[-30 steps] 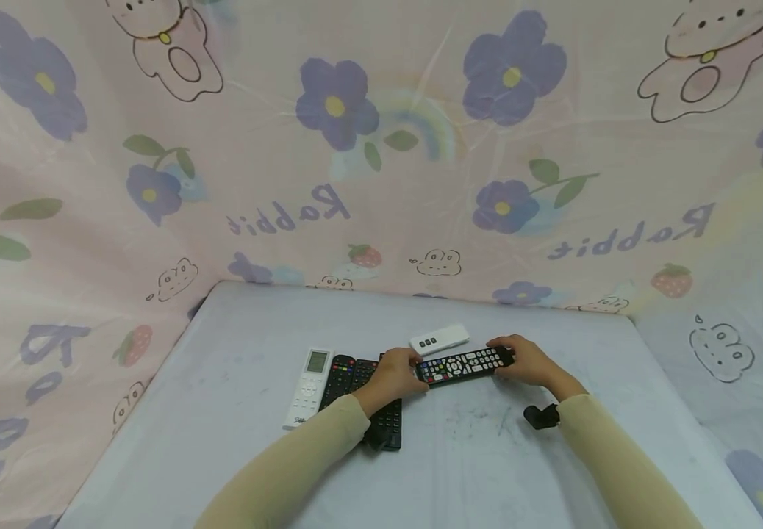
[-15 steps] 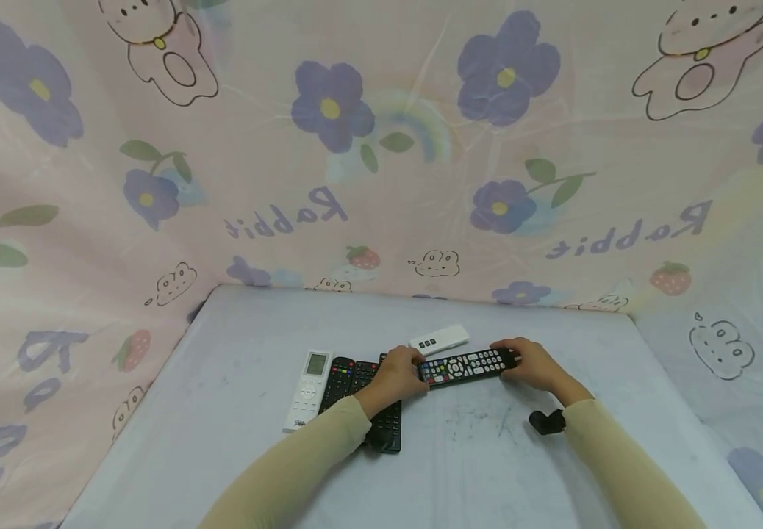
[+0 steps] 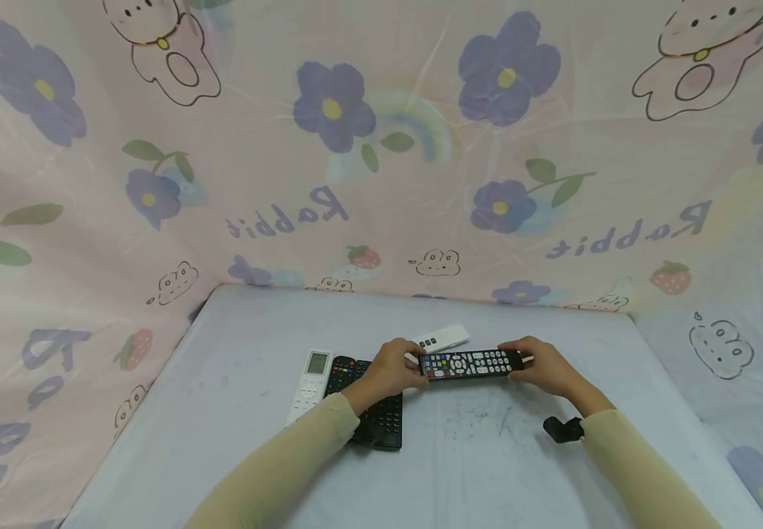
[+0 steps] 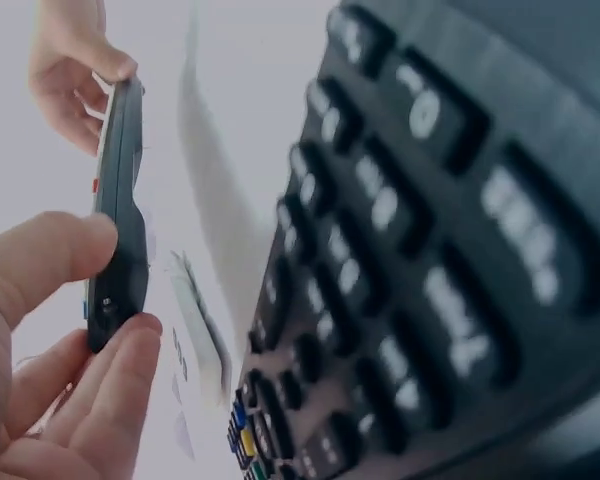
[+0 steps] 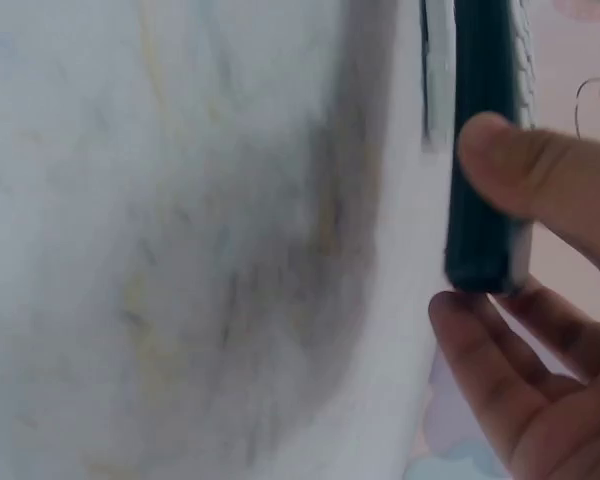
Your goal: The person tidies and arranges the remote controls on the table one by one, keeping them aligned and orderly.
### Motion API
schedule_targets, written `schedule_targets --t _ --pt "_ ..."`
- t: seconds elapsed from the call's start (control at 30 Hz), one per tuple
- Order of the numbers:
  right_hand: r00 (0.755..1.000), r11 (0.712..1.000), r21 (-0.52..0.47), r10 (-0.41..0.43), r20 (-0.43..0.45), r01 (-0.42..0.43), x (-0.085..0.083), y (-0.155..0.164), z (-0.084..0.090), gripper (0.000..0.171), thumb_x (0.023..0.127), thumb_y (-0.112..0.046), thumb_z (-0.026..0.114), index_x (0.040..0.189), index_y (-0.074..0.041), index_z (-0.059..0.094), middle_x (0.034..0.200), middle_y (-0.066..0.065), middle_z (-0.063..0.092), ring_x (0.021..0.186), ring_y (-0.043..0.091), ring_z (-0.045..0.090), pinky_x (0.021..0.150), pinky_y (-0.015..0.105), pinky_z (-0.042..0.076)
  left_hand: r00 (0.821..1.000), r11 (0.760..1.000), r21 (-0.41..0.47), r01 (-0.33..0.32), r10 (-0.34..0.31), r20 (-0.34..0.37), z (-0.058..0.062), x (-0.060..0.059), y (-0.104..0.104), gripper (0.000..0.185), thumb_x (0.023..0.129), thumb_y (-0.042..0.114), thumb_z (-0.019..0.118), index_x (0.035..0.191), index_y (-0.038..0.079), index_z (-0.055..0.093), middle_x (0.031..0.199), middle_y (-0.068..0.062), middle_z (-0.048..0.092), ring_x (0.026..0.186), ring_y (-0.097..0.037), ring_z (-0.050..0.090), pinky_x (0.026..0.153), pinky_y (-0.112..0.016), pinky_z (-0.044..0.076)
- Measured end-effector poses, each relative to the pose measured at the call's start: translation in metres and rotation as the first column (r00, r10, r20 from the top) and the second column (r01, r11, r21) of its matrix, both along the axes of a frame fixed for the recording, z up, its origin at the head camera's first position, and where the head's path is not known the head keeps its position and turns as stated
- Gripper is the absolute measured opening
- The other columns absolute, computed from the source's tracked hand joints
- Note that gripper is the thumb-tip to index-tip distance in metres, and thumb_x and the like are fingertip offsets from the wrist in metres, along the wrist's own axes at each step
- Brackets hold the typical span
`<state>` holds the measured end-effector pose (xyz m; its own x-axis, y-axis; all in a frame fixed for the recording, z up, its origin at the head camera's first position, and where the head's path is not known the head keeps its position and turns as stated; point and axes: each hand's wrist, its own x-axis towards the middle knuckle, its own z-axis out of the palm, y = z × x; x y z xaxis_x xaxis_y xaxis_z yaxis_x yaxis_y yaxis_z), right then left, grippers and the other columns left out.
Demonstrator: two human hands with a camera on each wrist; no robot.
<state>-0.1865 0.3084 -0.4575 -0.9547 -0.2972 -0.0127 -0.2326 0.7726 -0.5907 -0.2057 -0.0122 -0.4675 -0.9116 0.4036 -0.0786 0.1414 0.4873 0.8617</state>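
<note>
Between my two hands is a black remote control (image 3: 470, 364) with white and coloured buttons. My left hand (image 3: 391, 366) pinches its left end; in the left wrist view the thumb and fingers press opposite edges of that remote (image 4: 120, 220). My right hand (image 3: 543, 365) holds the other end, and in the right wrist view its thumb lies across the remote's end (image 5: 480, 220). The remote appears raised off the table, over a blurred shadow. Under my left wrist lies another black remote (image 3: 389, 422), partly hidden; its buttons (image 4: 400, 230) loom close in the left wrist view.
A white air-conditioner remote (image 3: 312, 382) with a small screen lies left of a black remote (image 3: 338, 375), partly covered by my left arm. Behind the held remote is a small white remote (image 3: 446, 337). A patterned cloth (image 3: 381, 220) hangs behind the white table (image 3: 487, 470).
The held remote has shifted slightly right and turned more level. My right hand has moved right with it, and my left hand has risen a little. The other remotes have stayed in place.
</note>
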Motion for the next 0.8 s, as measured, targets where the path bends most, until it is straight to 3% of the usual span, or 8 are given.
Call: schedule_targets --t 0.17,0.23,0.43,0.57,0.8 --pt "0.999 0.999 0.016 -0.033 -0.03 0.033 0.015 -0.013 0.003 0.052 0.076 -0.015 0.081 0.124 -0.007 0.062 0.113 0.016 0.059 0.098 0.032 0.064 0.077 0.038 0.057 0.997 0.997 0.063 -0.047 0.043 0.06 0.0 -0.008 -0.01 0.051 0.072 0.003 0.081 0.121 0.005 0.064 0.119 -0.01 0.066 0.097 -0.017 0.069 0.074 -0.026 0.058" --pt "0.998 0.998 0.034 -0.054 -0.041 0.056 0.025 -0.022 0.003 0.051 0.075 -0.016 0.082 0.121 -0.008 0.062 0.109 0.014 0.06 0.094 0.028 0.064 0.074 0.035 0.057 0.997 0.998 0.047 -0.04 0.037 0.062 0.0 -0.011 -0.014 0.051 0.074 0.003 0.08 0.122 0.005 0.064 0.119 -0.01 0.067 0.1 -0.019 0.069 0.076 -0.027 0.058" --pt "0.993 0.993 0.033 -0.116 0.011 0.115 0.061 -0.044 -0.001 0.053 0.073 -0.024 0.084 0.119 -0.01 0.062 0.109 0.01 0.066 0.078 0.01 0.062 0.063 0.026 0.051 0.996 0.994 -0.056 0.093 -0.092 0.017 -0.001 -0.022 -0.024 0.043 0.08 0.007 0.075 0.122 0.007 0.065 0.116 -0.009 0.068 0.102 -0.018 0.068 0.08 -0.025 0.056" --pt "0.991 0.992 -0.038 -0.122 0.051 0.124 0.082 -0.057 -0.002 0.054 0.074 -0.026 0.083 0.121 -0.011 0.062 0.108 0.011 0.067 0.073 0.005 0.061 0.058 0.022 0.049 0.984 0.979 -0.107 0.176 -0.179 -0.019 0.001 -0.031 -0.03 0.033 0.086 0.011 0.071 0.119 0.011 0.068 0.117 -0.005 0.069 0.102 -0.017 0.067 0.082 -0.027 0.055" --pt "0.985 0.957 -0.264 -0.083 0.152 0.121 0.107 -0.081 -0.003 0.065 0.073 -0.02 0.084 0.129 -0.003 0.055 0.116 0.019 0.06 0.08 0.01 0.064 0.064 0.02 0.055 0.976 0.974 -0.133 0.185 -0.198 -0.087 0.002 -0.046 -0.031 0.026 0.09 0.01 0.066 0.116 0.01 0.069 0.114 -0.004 0.071 0.105 -0.019 0.066 0.09 -0.032 0.054"
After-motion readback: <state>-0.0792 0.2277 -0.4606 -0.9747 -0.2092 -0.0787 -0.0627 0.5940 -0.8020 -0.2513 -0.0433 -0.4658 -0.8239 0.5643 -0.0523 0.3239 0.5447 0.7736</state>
